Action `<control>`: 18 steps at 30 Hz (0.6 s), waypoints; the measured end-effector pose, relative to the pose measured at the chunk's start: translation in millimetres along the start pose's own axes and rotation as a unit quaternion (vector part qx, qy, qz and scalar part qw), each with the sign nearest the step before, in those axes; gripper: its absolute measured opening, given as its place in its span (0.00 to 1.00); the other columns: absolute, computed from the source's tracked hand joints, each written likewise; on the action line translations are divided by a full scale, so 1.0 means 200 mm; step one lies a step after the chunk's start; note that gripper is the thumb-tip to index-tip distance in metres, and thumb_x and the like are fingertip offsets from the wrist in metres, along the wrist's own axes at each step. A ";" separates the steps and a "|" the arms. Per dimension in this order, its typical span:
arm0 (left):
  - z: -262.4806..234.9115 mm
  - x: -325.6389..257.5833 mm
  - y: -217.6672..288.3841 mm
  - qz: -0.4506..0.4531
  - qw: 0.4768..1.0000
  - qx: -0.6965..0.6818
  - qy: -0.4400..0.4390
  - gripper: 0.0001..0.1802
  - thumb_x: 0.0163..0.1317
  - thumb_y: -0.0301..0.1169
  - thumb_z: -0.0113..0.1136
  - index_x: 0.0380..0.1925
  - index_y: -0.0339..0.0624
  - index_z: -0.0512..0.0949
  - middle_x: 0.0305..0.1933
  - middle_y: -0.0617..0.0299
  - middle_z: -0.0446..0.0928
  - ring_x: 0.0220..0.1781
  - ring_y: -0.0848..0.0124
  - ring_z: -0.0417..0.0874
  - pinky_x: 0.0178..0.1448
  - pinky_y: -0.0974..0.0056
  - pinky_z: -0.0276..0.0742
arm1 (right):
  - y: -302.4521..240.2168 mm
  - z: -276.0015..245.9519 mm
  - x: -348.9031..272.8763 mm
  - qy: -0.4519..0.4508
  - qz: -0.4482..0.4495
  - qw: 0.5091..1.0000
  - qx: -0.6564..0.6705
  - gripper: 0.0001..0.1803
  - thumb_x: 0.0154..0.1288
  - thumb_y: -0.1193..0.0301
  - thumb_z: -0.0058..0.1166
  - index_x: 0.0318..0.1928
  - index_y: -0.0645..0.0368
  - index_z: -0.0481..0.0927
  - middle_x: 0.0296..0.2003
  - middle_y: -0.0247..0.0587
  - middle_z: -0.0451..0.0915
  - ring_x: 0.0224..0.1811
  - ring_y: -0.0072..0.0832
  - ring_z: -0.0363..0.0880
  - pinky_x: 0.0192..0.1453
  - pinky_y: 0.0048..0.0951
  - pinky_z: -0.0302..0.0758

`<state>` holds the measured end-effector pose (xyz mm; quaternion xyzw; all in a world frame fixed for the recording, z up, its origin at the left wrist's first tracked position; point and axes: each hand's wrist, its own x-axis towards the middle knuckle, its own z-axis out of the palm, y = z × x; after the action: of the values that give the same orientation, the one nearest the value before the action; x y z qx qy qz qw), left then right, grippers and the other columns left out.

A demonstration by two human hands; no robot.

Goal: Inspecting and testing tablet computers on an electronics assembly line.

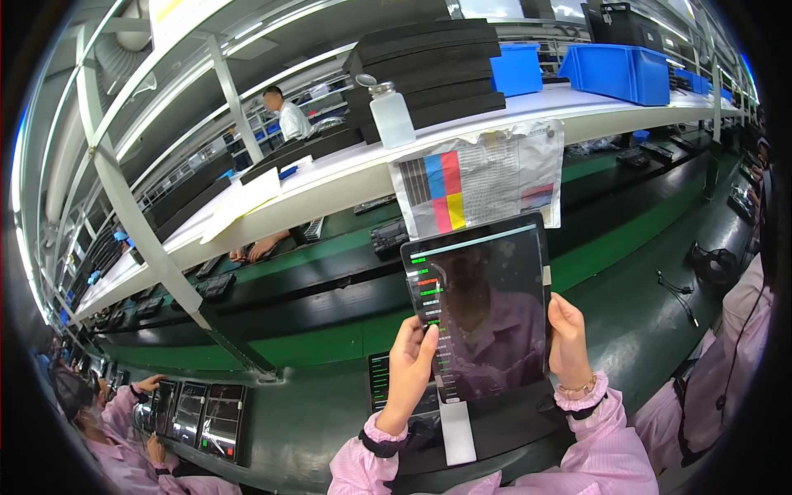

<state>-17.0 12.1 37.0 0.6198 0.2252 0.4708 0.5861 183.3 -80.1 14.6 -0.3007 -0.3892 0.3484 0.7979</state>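
A dark-framed tablet (503, 322) is held upright and slightly tilted in front of me. Its screen is mostly black, with green, red and white rows of text down the left side and a pink reflection. My left hand (411, 363) grips its left edge, the thumb lying over the front. On the opposite edge, my right hand (569, 338) closes round the lower part, with a strap at the wrist. A white rectangular block (458, 433) extends down from the tablet's bottom edge. Partly hidden behind my left hand, a second lit tablet (379, 381) lies on the bench.
A printed sheet (487, 177) hangs from the shelf edge (313, 191) ahead. The shelf bears a dispenser bottle (391, 115), stacked black trays (429, 70) and blue bins (619, 73). Co-workers sit on both sides; several tablets (188, 412) lie at left, a cable (678, 290) at right.
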 end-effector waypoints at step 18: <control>-0.09 -0.42 -0.16 0.051 0.986 0.122 -0.099 0.52 0.60 0.29 0.58 0.67 0.40 0.25 0.57 0.42 0.68 0.48 0.62 0.79 0.49 0.63 0.75 | -0.13 0.07 -0.18 0.033 -0.062 0.998 0.005 0.14 0.71 0.67 0.42 0.41 0.69 0.72 0.39 0.39 0.78 0.39 0.20 0.75 0.46 0.21 0.71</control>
<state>-61.3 -42.5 -21.6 0.7409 0.1900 0.4056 0.5004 163.7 -120.5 27.7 -0.2838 -0.3786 0.2898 0.8320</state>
